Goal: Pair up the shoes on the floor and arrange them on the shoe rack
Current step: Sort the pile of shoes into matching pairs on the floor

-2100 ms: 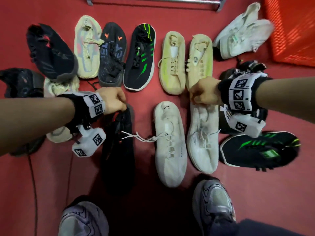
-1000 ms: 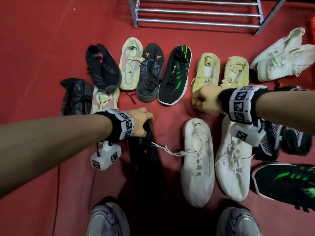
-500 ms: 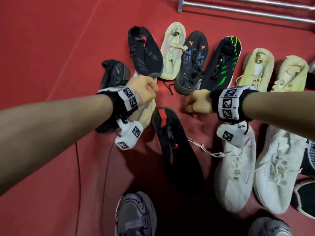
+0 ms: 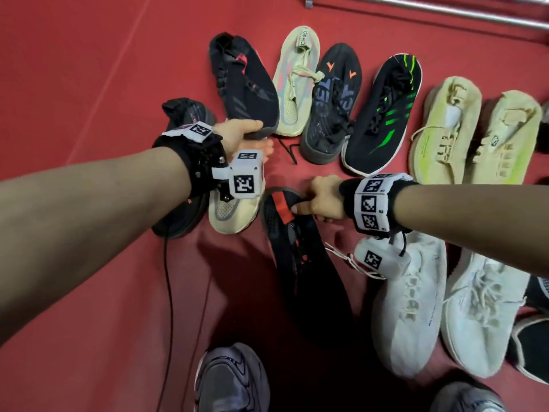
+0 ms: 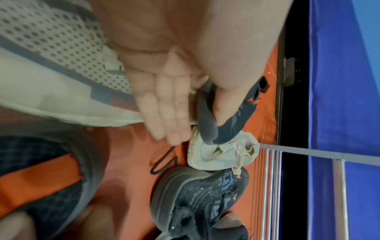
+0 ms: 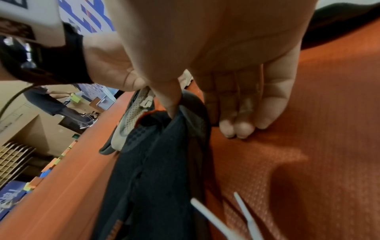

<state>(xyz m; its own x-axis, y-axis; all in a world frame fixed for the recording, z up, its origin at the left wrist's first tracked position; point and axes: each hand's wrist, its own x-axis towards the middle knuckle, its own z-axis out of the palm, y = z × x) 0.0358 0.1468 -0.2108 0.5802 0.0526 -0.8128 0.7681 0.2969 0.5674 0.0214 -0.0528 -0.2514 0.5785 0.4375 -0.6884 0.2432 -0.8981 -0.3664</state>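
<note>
A person stands over shoes scattered on a red floor [image 4: 89,69]. At far left a dark shoe [image 4: 184,114] lies partly under the left forearm, with a cream mesh shoe [image 4: 231,212] just beside it, below the wrist camera. The left hand [image 4: 240,135] takes the toe of a black shoe with red trim [image 4: 243,81]: the thumb lies on top of the toe [image 5: 224,104] and the straight fingers [image 5: 164,105] reach beneath the sole, so the toe is pinched between thumb and fingers. Next along the back row come a cream knit shoe [image 4: 297,81], touching the black one at the toe, then a dark shoe with orange marks [image 4: 332,105], a black shoe with green stripes [image 4: 386,114] and two pale yellow shoes [image 4: 445,129] side by side.

In the middle, nearer the person, a second black shoe with a red tab [image 4: 297,257] lies lengthwise on the floor. The right hand [image 4: 320,200] holds it at the heel end (thumb hooked inside the collar [image 6: 170,104], the other fingers [image 6: 236,113] down the outside with their tips on the floor), a pinch on the collar rim.

To the right lie two white lace-up shoes [image 4: 416,307], one lace trailing toward the black shoe. The metal bars of the shoe rack [image 4: 430,10] cross the top right corner, well apart from both hands. The person's own grey trainers [image 4: 231,382] show at the bottom edge.
</note>
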